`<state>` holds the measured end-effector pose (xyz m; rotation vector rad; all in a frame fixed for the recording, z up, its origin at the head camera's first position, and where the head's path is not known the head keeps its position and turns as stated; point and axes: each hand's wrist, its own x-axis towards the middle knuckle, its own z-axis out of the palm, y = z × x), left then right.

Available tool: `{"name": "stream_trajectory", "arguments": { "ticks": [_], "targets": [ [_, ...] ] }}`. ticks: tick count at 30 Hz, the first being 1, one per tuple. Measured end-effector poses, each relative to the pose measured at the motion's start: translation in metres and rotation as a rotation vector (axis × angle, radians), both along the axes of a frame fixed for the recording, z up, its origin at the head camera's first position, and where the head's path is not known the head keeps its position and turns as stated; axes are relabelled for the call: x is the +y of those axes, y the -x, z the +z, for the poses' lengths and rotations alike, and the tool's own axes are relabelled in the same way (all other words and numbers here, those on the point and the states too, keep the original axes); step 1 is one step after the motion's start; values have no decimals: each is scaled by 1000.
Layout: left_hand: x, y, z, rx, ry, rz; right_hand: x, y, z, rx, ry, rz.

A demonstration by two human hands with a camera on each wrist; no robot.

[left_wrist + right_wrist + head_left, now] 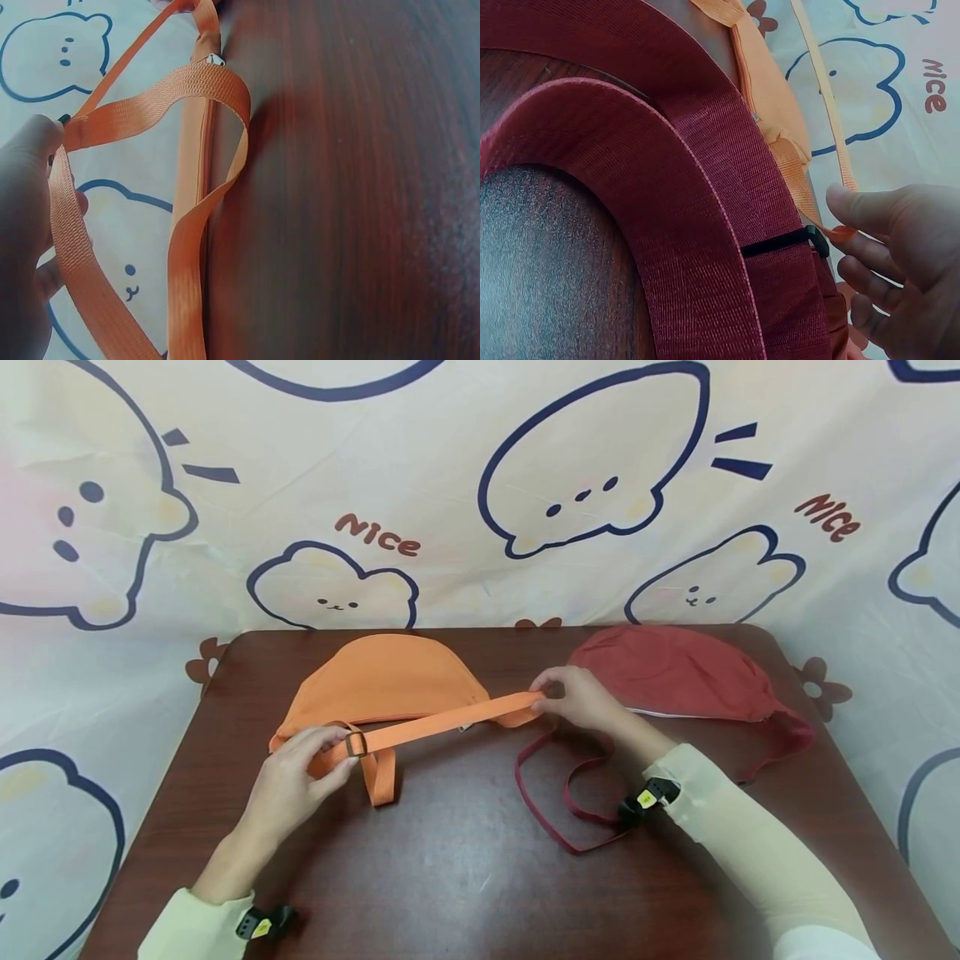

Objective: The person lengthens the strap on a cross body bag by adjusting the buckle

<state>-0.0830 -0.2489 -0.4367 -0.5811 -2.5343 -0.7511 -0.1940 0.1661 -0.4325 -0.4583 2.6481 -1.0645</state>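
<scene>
Two hands hold one orange strap (442,724) over the brown table (435,877), and from where I stand it looks pulled straight between them. The left hand (292,785) pinches it with thumb and fingers, right beside a small dark slider buckle (357,744). Those fingers are bent in close, with just the strap in between. A loop of the same strap hangs down next to that hand. The right hand (581,700) pinches the other end with its thumb and first finger, and its other fingers are bent a little and spread apart.

The strap belongs to an orange waist bag (397,681), which lies just behind it, near the back of the table on the left. A small metal zipper pull (215,59) shows on the bag. On the right sits a red waist bag (667,672). Its red strap (551,831) curls in loops under the right arm. Behind everything hangs a pale cloth (465,568) with cartoon bears and the word "Nice".
</scene>
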Motion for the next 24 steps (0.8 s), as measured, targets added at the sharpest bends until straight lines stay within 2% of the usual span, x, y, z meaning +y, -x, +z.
{"name": "stream_trajectory", "arguments": {
  "ticks": [6, 11, 24],
  "targets": [
    [-1, -1, -2, -4, 5, 9, -2, -2, 1, -14, 4, 0],
    [0, -2, -2, -4, 7, -4, -6, -5, 2, 11, 4, 43],
    [7, 2, 5, 25, -37, -69, -33, -27, 0, 117, -5, 265]
  ]
}}
